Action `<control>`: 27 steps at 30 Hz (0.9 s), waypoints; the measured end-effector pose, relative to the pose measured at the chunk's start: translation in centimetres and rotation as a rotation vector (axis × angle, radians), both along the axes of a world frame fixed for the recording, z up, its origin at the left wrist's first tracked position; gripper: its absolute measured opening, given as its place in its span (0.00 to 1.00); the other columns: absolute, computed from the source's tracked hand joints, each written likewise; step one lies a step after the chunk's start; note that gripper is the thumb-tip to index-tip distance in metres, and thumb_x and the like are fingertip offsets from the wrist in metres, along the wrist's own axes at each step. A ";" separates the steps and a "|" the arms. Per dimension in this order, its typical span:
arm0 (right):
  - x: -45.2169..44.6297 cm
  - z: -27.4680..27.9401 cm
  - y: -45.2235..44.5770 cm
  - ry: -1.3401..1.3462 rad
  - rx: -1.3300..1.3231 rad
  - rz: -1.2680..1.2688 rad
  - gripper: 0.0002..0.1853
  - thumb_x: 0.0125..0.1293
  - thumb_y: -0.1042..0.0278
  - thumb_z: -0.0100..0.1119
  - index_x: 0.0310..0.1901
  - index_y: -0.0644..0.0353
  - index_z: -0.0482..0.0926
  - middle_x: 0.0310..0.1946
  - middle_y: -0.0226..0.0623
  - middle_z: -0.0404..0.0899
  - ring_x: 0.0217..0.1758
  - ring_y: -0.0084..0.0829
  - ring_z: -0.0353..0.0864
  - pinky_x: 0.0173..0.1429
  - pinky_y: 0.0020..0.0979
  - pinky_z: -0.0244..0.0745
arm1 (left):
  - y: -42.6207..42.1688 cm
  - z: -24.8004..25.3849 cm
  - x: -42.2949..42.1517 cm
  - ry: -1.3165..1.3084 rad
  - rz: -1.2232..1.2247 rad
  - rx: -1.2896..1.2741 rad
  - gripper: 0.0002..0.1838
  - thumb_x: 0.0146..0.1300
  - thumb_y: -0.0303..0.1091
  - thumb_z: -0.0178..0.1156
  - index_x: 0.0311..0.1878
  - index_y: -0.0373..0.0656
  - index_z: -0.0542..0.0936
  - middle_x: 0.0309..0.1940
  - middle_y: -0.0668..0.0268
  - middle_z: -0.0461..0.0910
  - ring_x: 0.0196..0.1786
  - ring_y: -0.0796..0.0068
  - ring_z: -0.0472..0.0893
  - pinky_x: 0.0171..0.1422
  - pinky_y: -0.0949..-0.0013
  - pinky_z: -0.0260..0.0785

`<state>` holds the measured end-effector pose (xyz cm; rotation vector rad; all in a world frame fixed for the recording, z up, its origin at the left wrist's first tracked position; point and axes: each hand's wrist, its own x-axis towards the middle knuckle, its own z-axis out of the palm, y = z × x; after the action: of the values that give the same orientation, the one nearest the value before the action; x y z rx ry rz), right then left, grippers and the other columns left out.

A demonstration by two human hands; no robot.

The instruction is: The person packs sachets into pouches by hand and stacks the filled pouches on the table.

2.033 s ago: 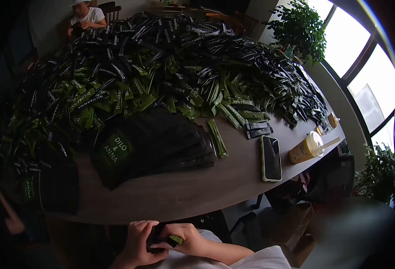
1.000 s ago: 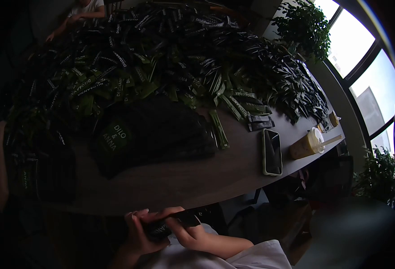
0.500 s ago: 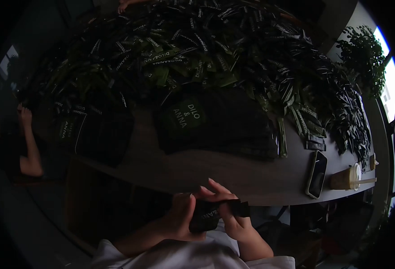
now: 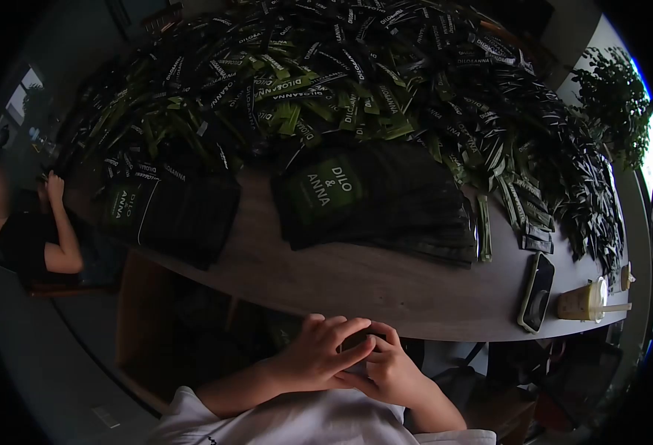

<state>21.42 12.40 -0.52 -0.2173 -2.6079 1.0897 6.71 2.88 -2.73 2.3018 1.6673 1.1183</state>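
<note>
My left hand (image 4: 313, 354) and my right hand (image 4: 395, 368) meet above my lap, just in front of the table edge. Their fingers curl around a small black packet (image 4: 355, 340), of which only a dark sliver shows between them. Across the table from my hands lies a fanned stack of black pouches (image 4: 386, 200), its top one carrying a green "DILO & ANNA" label.
A second pouch stack (image 4: 186, 211) lies to the left. Slim stick packets (image 4: 326, 89) form a big heap across the far table (image 4: 297, 285). At right are a phone (image 4: 537, 292) and an iced drink cup (image 4: 582, 301). Another person (image 4: 41, 237) sits at left.
Both hands have closed in around the black packet, hiding its lettering and the end that stuck out to the right. The view has shifted slightly and become brighter.
</note>
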 end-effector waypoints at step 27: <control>-0.7 0.8 0.5 0.213 -0.338 -0.335 0.07 0.47 0.78 0.65 0.27 0.65 0.75 0.23 0.37 0.75 0.26 0.31 0.74 0.31 0.25 0.68 | 0.3 1.2 -1.5 -0.899 0.063 -0.252 0.05 0.49 0.24 0.65 0.30 0.36 0.80 0.24 0.65 0.80 0.26 0.80 0.78 0.29 0.79 0.68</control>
<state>20.69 12.92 0.32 -0.5569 -2.0944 1.3360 5.20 3.19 -1.50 1.2702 1.3830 1.5187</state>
